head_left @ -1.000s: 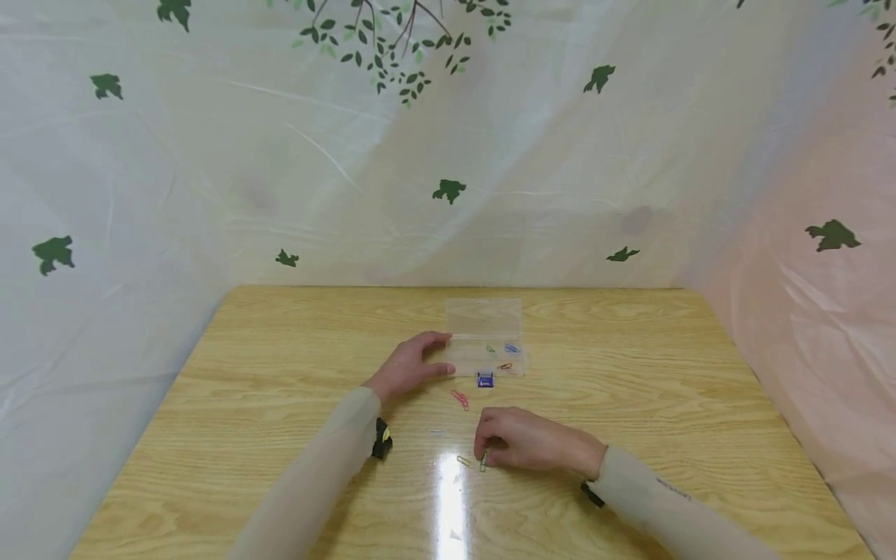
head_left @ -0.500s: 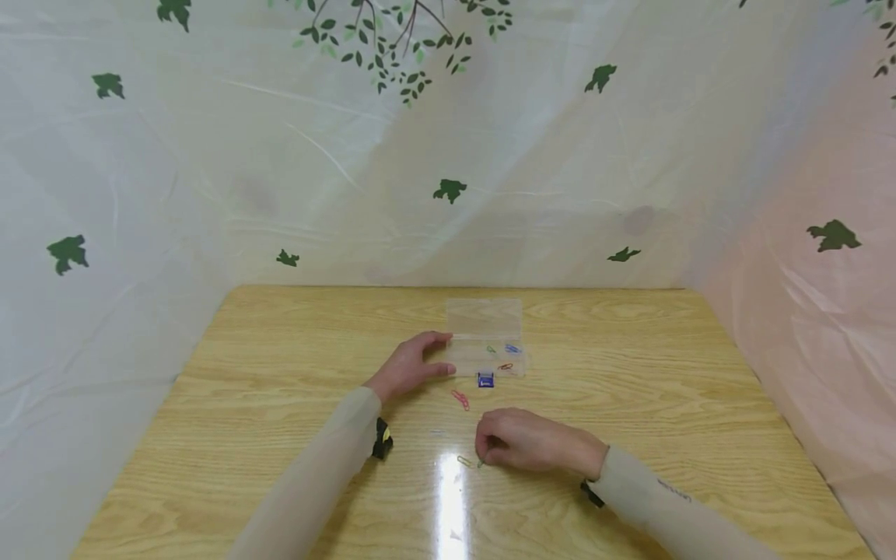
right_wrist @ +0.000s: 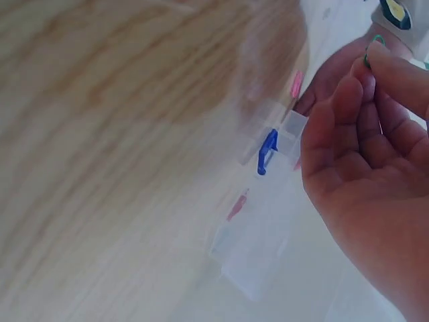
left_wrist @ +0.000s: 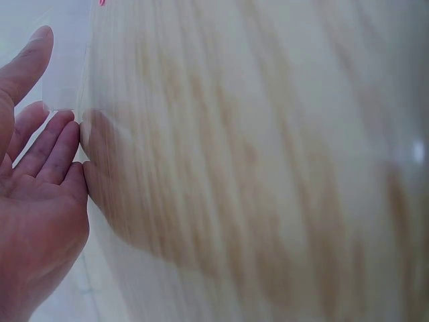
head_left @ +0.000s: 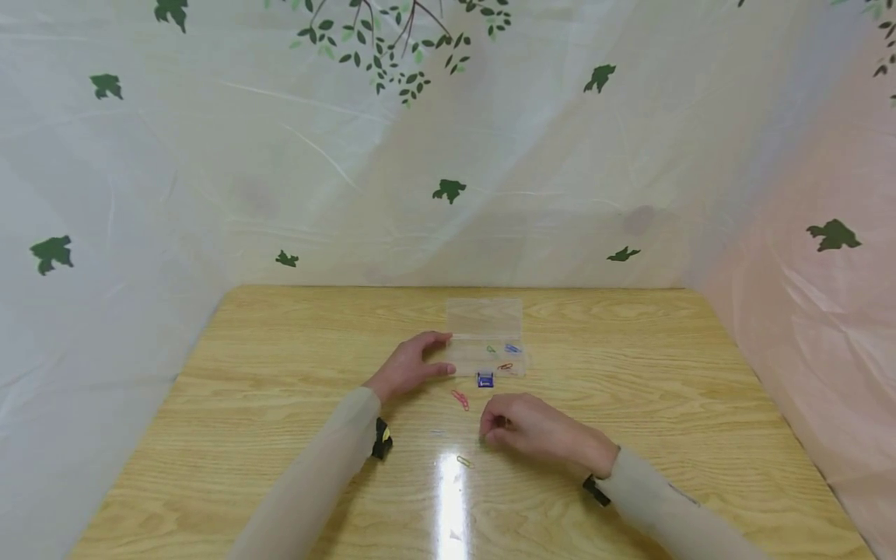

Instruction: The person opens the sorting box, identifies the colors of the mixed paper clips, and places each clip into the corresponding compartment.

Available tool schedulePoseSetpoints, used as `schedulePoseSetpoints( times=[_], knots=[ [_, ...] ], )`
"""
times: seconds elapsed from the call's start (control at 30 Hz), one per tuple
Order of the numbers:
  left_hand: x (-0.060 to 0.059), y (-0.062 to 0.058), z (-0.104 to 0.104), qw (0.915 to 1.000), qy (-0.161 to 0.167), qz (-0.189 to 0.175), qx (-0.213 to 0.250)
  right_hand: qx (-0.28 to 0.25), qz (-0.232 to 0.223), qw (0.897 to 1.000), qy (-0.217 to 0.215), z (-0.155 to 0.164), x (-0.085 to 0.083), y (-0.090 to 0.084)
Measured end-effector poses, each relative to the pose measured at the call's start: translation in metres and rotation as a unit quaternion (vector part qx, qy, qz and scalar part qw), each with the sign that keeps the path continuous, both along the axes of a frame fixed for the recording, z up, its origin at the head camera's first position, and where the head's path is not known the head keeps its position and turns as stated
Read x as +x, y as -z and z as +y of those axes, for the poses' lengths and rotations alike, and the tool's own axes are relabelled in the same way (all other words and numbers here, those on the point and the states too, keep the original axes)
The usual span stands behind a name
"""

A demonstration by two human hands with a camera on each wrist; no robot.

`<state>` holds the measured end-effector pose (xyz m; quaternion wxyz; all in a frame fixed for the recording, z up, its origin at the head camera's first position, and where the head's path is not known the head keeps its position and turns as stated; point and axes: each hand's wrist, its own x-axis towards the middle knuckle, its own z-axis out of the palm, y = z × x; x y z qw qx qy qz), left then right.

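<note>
1. Just ahead of the right hand (head_left: 521, 428), slightly to its left, lies the clear plastic box (head_left: 484, 350), its long axis running away from the person.
2. That hand pinches a green paper clip (right_wrist: 373, 48) between thumb and fingertips, lifted off the table (head_left: 280, 373).
3. Nearer the box, the left hand (head_left: 409, 365) rests relaxed with straight fingers touching its left wall.
4. Thin bent wire, the clip is mostly hidden by the fingers.
5. A pink clip (head_left: 460, 399) lies between the hands; a yellow clip (head_left: 463, 461) just left of the right hand.
</note>
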<state>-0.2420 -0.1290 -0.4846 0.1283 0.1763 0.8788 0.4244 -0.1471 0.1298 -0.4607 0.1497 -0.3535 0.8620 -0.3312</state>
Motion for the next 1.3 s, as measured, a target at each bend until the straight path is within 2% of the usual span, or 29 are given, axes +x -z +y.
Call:
schedulePoseSetpoints(
  times=[0.17,0.83,1.3],
  knots=[
    [0.001,-0.001,0.0,1.0,0.002,0.006,0.001,-0.011,0.023,1.0,0.015,0.003,-0.003,-0.001],
    [0.003,-0.003,0.0,0.9999,0.002,0.011,0.0,-0.06,0.052,0.996,0.039,0.008,-0.009,-0.016],
    [0.0,-0.001,0.0,1.0,0.003,0.006,0.002,-0.083,0.07,0.988,0.11,0.012,-0.021,-0.027]
  ],
)
